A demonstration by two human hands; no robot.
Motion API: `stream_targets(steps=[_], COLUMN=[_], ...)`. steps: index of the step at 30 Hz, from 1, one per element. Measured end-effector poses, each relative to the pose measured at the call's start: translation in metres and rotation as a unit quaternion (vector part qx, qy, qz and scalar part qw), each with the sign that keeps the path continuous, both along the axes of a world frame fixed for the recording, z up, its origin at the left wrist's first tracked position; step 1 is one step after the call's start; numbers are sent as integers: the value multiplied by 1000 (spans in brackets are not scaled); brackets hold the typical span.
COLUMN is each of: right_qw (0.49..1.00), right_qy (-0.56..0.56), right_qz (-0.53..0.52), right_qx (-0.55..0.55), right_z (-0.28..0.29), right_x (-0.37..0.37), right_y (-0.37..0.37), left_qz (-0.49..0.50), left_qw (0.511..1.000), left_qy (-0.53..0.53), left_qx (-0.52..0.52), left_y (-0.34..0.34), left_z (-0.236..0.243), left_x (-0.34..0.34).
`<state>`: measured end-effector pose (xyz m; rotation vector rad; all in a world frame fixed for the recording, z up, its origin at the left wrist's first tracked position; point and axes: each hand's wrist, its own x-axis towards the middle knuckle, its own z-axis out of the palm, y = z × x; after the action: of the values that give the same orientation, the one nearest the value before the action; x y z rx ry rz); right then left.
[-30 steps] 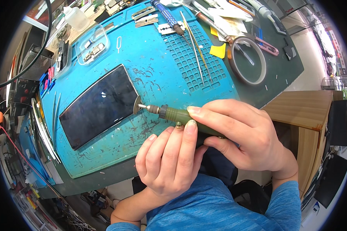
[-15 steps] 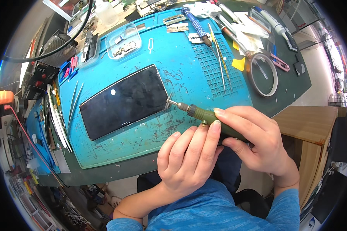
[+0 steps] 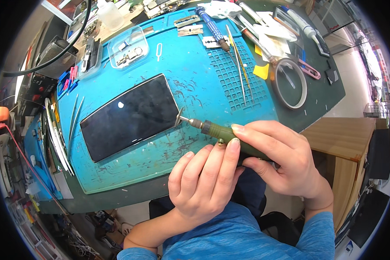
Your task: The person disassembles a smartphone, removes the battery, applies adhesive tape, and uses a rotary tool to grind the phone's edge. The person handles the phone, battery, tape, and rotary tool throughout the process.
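Observation:
My right hand (image 3: 281, 156) is closed around a green rotary tool (image 3: 234, 135), a pen-shaped grinder with a small disc at its tip. That disc (image 3: 179, 116) sits by the right end of a black smartphone (image 3: 130, 119); I cannot tell whether they touch. My left hand (image 3: 206, 180) supports the tool from below, its fingertips closed against the body near a small brass knob (image 3: 221, 142). The phone lies face up and slanted on the blue work mat (image 3: 195, 164), a bright reflection on its screen.
Tweezers (image 3: 76, 121) lie left of the phone. Behind it are a clear plastic box (image 3: 128, 47) with small parts, a SIM pin (image 3: 159, 52), blades (image 3: 190, 30) and a blue screwdriver (image 3: 212, 28). At right sit a tape roll (image 3: 289, 82) and a pink cutter (image 3: 310, 69).
The whole view has shifted, so mat, phone and hands all appear a little further left. Both hands keep their hold on the rotary tool, its disc still at the phone's right end.

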<state>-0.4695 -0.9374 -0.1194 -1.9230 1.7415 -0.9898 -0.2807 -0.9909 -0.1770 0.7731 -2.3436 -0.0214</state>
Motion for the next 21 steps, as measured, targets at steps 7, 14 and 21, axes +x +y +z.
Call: stream_targets(steps=[7,14,21], right_qw=[1000,1000,1000], right_qy=[2,-3,2], right_qz=[3,13,11], right_qx=[-5,26,24], right_z=[0,1,1], right_x=[0,-2,-2], right_y=[-1,1,1], left_qz=[28,27,24], left_qw=[999,999,1000], left_qy=[-8,-3,-4], left_qx=[16,16,20], left_y=[4,4,4], left_z=[1,0,0], left_x=[-1,-1,0])
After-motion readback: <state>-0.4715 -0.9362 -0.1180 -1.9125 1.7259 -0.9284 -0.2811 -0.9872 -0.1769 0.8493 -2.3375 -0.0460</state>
